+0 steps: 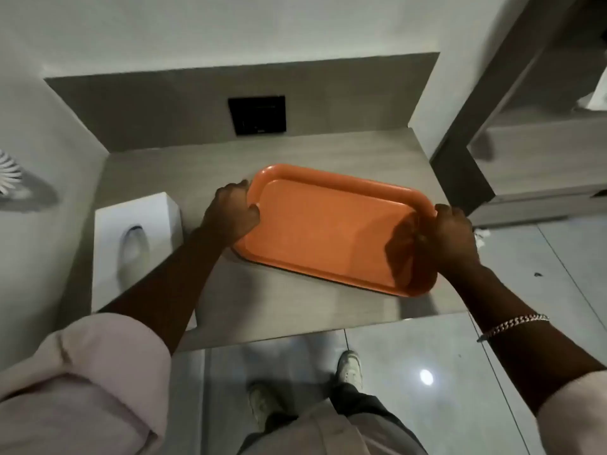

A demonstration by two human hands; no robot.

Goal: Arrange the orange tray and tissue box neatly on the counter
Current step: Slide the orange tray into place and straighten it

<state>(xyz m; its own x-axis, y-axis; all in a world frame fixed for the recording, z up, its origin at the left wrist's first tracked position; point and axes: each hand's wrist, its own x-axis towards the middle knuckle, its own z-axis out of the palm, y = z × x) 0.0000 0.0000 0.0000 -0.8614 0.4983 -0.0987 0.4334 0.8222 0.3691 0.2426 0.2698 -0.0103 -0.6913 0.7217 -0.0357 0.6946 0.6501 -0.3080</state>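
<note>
Orange is the colour of the tray (328, 231), and it lies on the grey counter (289, 310), toward the right side. The tray sits crooked, with its long edges slanted against the counter's front edge. 2 hands hold it. The left hand (231, 213) is curled tight on the tray's left short end, thumb over the rim. The right hand (455, 238) is closed on the right short end, fingers wrapped round the rim. I cannot tell if the tray rests flat or is lifted a little.

A white tissue box (138, 244) lies flat near the counter's left edge, apart from the tray, and no hand touches it. It looks fairly straight.

So the job looks partly done. I think the tray needs turning until it lines up with the counter, and then the box may need a small nudge beside it.
</note>
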